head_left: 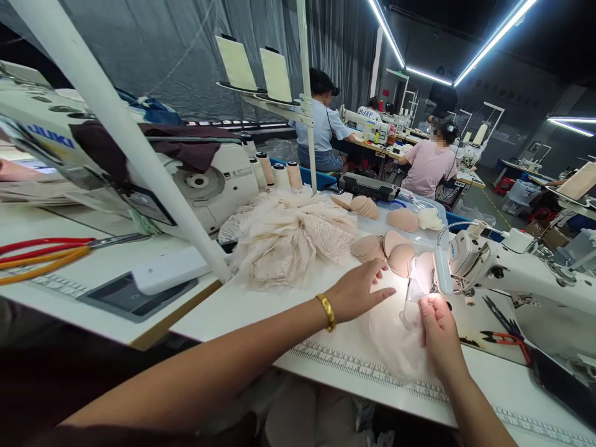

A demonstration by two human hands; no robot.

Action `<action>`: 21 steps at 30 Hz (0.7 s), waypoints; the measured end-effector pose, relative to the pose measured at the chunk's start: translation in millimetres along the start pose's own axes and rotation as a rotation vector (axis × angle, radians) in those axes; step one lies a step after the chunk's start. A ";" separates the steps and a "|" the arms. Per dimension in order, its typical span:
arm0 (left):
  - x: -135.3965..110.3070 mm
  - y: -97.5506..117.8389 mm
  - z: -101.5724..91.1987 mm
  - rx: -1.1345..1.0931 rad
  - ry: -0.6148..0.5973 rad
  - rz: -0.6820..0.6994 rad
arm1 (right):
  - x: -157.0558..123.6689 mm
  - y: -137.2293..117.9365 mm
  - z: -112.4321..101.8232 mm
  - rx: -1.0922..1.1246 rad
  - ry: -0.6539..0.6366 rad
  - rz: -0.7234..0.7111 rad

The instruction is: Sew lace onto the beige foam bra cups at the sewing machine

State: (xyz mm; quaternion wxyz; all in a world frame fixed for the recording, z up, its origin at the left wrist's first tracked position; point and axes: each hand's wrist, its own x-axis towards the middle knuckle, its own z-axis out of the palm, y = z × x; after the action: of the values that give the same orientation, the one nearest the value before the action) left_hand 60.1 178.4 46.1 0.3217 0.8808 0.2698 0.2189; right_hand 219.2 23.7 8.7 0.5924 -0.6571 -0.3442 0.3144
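My left hand (361, 288), with a gold bracelet on the wrist, lies flat with fingers stretched out on a pale beige fabric piece (395, 338) spread on the white sewing table (261, 304). My right hand (437, 326) is closed, pinching the fabric's edge right under the lit needle area of the white sewing machine (493, 267). A stack of beige bra cups (386, 248) sits just beyond my left fingertips. A heap of cream lace pieces (288, 239) lies further left.
Red-handled thread snips (505, 332) lie on the machine bed at right. Another sewing machine (205, 180) and scissors with red and yellow handles (51, 251) are at left. A clear tray with more cups (410, 217) stands behind. Other people sew at tables in the back.
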 end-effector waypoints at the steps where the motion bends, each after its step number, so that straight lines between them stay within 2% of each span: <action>1: 15.8 -3.7 -4.4 0.166 0.040 0.067 | 4.6 2.3 -1.6 -0.042 -0.017 0.005; 3: 51.5 -9.2 -10.4 0.378 0.097 0.079 | 10.2 5.5 -2.9 -0.067 -0.052 0.006; 6: 103.1 -13.5 -10.4 0.463 0.154 0.010 | 9.9 5.1 -1.2 -0.055 -0.040 -0.017; 8: 128.3 -14.7 -6.3 0.502 0.172 -0.027 | 7.1 2.4 0.1 -0.084 -0.019 -0.047; 10: 143.5 -14.9 -1.6 0.528 0.176 -0.050 | 4.7 -0.2 0.3 -0.125 -0.016 -0.060; 13: 151.2 -13.3 1.8 0.538 0.180 -0.039 | 3.7 -2.5 -0.7 -0.150 -0.002 -0.048; 16: 147.1 -8.1 -2.2 0.513 0.213 0.007 | 4.2 -3.4 -3.3 -0.167 0.013 -0.067; 19: 130.2 1.3 -13.6 0.452 0.296 0.027 | 3.9 -4.1 -11.4 -0.116 -0.015 -0.065; 21: 109.0 8.9 -22.5 0.394 0.341 0.022 | 2.2 -4.5 -20.9 -0.035 -0.044 -0.029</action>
State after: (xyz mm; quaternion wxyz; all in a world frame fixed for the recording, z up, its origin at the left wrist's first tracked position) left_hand 133.2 249.9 91.0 0.0911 0.8797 0.3479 0.3111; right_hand 237.3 14.1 15.2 0.5776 -0.6553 -0.3719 0.3140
